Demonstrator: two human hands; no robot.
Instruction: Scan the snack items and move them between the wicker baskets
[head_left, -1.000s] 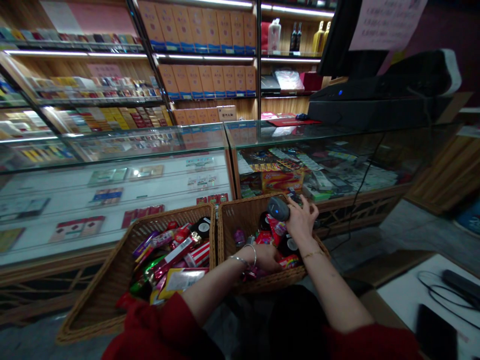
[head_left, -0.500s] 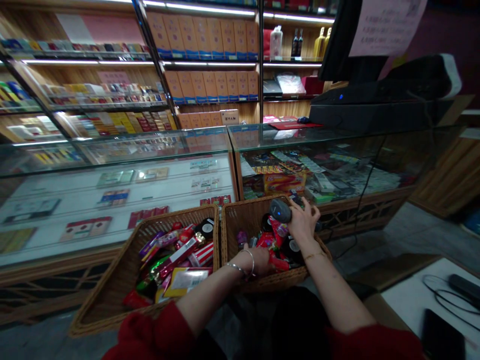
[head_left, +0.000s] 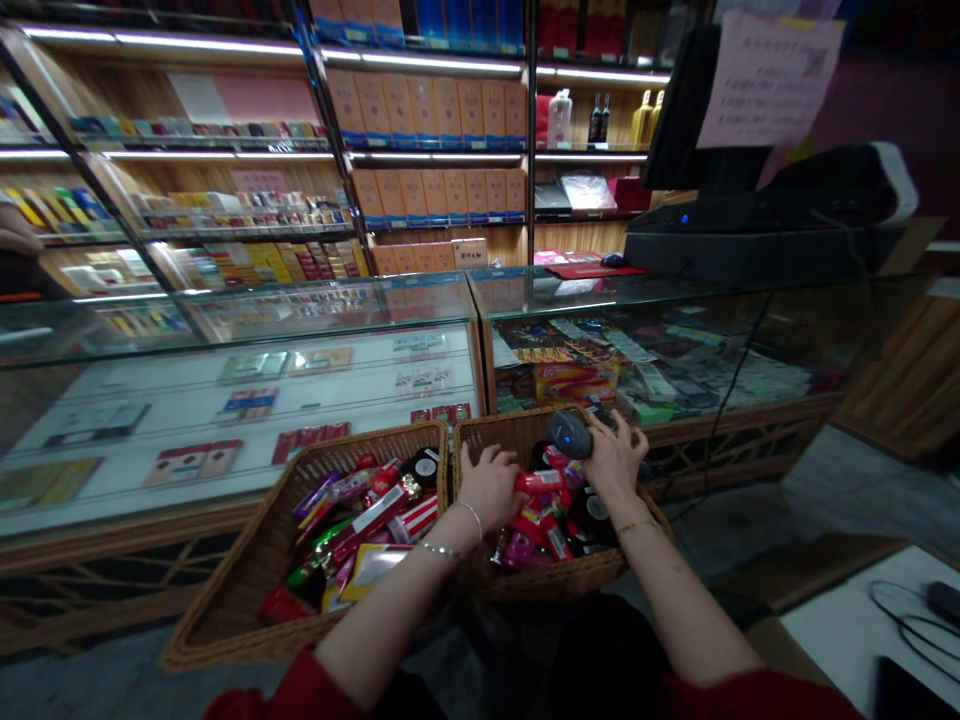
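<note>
In my right hand (head_left: 616,455) is a dark handheld barcode scanner (head_left: 568,436) with a small blue light, held over the right wicker basket (head_left: 480,432). My left hand (head_left: 491,487), with a silver bangle at the wrist, is over the same basket. Its fingers are closed on a small red tube-shaped package (head_left: 540,482) that bears a white barcode label and lies just below the scanner's head. Red, pink and black-wrapped packages (head_left: 555,538) lie under both hands. The left wicker basket (head_left: 225,560) holds several bright sweet-like packages (head_left: 375,510) and a yellow packet.
Behind the baskets stand glass display counters (head_left: 360,400) with flat boxes inside. A monitor (head_left: 679,120) and dark till equipment sit on the right counter, with a cable (head_left: 739,360) hanging down. A white table (head_left: 832,620) is at lower right. Part of a person (head_left: 19,245) shows at far left.
My left hand has risen from among the packages and now has the red tube-shaped package near the scanner. My right hand keeps the scanner over the basket. The view has tilted slightly upward.
</note>
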